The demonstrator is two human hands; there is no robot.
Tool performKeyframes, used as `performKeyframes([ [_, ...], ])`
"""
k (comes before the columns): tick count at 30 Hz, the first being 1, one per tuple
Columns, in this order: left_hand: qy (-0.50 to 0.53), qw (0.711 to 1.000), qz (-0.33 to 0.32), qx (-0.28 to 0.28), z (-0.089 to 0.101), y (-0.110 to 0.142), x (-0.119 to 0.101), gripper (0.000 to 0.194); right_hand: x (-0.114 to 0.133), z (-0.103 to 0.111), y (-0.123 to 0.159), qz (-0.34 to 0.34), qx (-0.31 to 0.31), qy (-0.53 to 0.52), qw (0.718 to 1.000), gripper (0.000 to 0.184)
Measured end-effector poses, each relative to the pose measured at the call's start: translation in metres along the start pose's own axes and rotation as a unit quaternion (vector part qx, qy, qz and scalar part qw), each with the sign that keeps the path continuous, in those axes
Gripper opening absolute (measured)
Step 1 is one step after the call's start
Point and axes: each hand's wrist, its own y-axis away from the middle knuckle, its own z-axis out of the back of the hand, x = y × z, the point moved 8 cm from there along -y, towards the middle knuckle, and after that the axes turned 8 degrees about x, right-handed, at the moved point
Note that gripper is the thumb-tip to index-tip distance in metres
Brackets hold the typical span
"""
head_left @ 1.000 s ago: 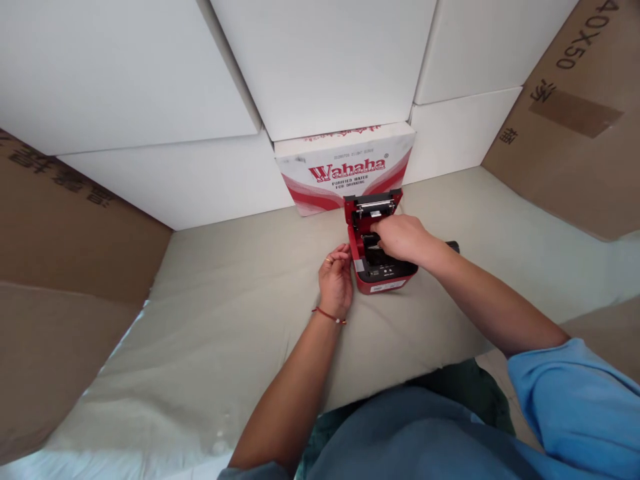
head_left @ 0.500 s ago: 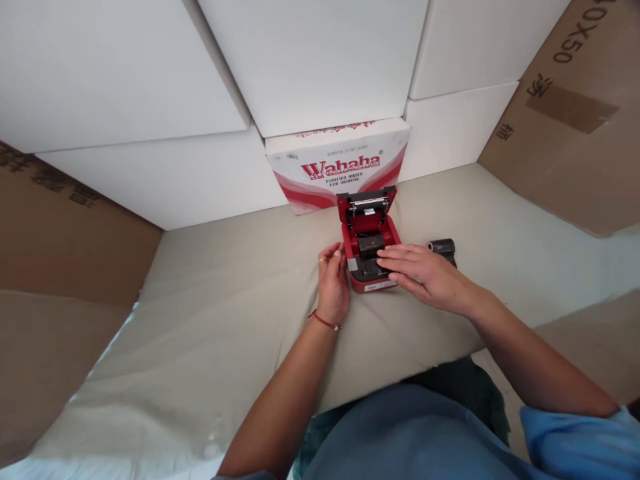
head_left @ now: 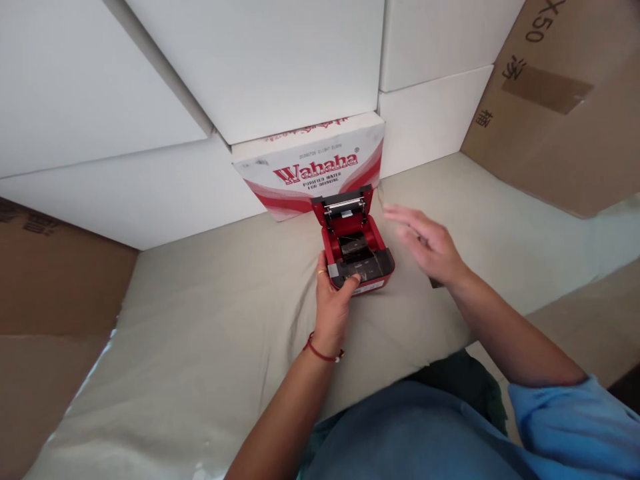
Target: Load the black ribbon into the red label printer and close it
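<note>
A small red and black label printer [head_left: 381, 265] stands on the cloth-covered table with its lid [head_left: 345, 208] raised at the back. Inside its red well sits a dark roll [head_left: 353, 245], and a dark strip runs from it over the black front panel. My left hand [head_left: 334, 300] grips the front left corner, thumb on top of the panel and fingers along the side. Off the printer's right side, my right hand [head_left: 430, 243] hovers with fingers stretched out and nothing in them, slightly blurred. Under its wrist, a dark object [head_left: 437, 283] shows only an edge.
Behind the printer leans a red and white Wahaha water carton [head_left: 320, 170] against stacked white boxes [head_left: 280, 60]. Brown cardboard boxes stand at the left [head_left: 55, 287] and right [head_left: 565, 100]. The table's front edge runs close to my body.
My right hand has lifted off the printer's front panel and moved right. My left hand has gone from beside the printer to gripping its front corner. The view has shifted somewhat.
</note>
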Motion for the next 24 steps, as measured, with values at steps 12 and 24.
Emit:
performKeyframes([
  [12,0.001,0.999,0.03,-0.027,0.005,0.005,0.003,0.089,-0.029,-0.018,-0.077,-0.013,-0.041,-0.205,0.978,0.075],
  [24,-0.046,0.999,-0.008,0.002,0.002,0.005,0.003,0.094,-0.007,-0.037,0.01,0.066,-0.022,-0.013,0.998,0.044],
])
